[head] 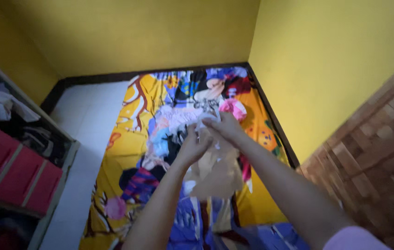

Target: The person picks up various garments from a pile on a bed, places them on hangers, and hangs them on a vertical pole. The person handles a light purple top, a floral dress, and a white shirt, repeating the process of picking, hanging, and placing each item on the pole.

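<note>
Hands lift a pale garment above a mattress strewn with clothes.

Both hands meet at chest height over the mattress [127,153], which wears a bright yellow cartoon-print sheet. The left hand [191,147] and the right hand [224,126] each have their fingers clamped on the top edge of a beige garment [217,178], which hangs loose beneath them. A heap of mixed clothes [178,125] lies on the sheet below. A red-fronted shelf [12,171] stands along the left, beside the white floor [90,115].

yellow walls [160,32], white tiled floor [90,120], red drawers [16,171]
</note>
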